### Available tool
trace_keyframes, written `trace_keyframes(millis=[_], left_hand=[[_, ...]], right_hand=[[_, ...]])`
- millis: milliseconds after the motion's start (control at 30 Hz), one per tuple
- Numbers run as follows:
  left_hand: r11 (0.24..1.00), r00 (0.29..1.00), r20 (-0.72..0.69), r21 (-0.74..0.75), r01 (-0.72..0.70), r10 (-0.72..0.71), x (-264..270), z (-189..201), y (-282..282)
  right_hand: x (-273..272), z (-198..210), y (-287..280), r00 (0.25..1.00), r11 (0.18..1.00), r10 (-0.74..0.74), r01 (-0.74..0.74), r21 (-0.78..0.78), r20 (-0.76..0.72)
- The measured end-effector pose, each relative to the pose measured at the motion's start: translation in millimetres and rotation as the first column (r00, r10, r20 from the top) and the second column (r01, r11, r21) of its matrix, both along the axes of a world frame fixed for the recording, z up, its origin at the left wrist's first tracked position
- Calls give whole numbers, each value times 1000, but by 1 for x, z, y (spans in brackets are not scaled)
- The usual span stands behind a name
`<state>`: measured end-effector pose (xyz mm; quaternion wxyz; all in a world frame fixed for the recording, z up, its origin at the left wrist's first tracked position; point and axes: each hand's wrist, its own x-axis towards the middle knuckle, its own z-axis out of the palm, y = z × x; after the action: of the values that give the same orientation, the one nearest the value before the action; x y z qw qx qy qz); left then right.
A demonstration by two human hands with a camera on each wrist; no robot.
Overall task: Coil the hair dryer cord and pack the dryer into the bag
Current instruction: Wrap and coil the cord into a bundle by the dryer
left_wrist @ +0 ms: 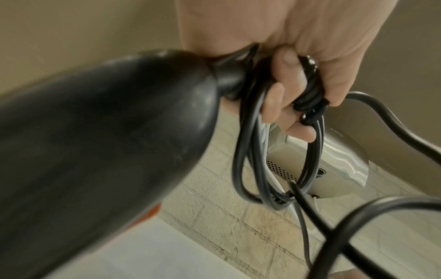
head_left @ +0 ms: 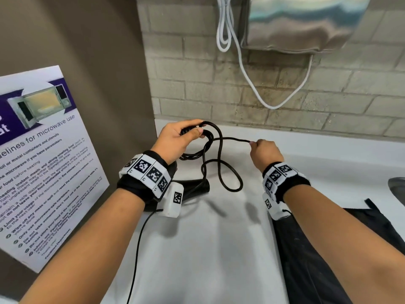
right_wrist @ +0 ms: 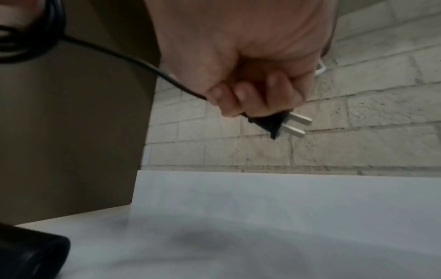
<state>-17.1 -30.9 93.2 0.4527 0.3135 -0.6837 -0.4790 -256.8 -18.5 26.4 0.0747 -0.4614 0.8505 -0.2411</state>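
My left hand (head_left: pixel 186 137) grips several loops of the black hair dryer cord (head_left: pixel 221 163) above the white counter (head_left: pixel 219 238). The wrist view shows its fingers (left_wrist: pixel 284 90) curled round the coil, with the black dryer handle (left_wrist: pixel 107 132) hanging right below the palm. In the head view the dryer (head_left: pixel 195 187) is mostly hidden under my left wrist. A loose length of cord runs right to my right hand (head_left: pixel 265 150), which holds the black two-pin plug (right_wrist: pixel 276 122) in curled fingers (right_wrist: pixel 241 94). A black bag (head_left: pixel 328 249) lies flat at the right.
A laminated microwave notice (head_left: pixel 43 161) leans on the brown wall at left. A metal hand dryer (head_left: pixel 302 23) with a hanging white cable (head_left: pixel 247 77) is mounted on the brick wall ahead. A sink rim (head_left: pixel 397 189) shows at the right edge.
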Motion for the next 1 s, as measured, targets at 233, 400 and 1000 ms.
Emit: trace_keyframes(millis=[233,400,1000], left_hand=[[1000,1000,11,26,8,-8,3,1,4],[997,998,-44,58,-49,52,1,3,4],[992,994,-81,103,-71,80,2,2,0]], right_hand=[[-15,-21,-1,990,959,-137,124,253,32],[-16,-32,-4,999,871,35,-48,488,34],[79,31,5,487,684,723,-605,-407,490]])
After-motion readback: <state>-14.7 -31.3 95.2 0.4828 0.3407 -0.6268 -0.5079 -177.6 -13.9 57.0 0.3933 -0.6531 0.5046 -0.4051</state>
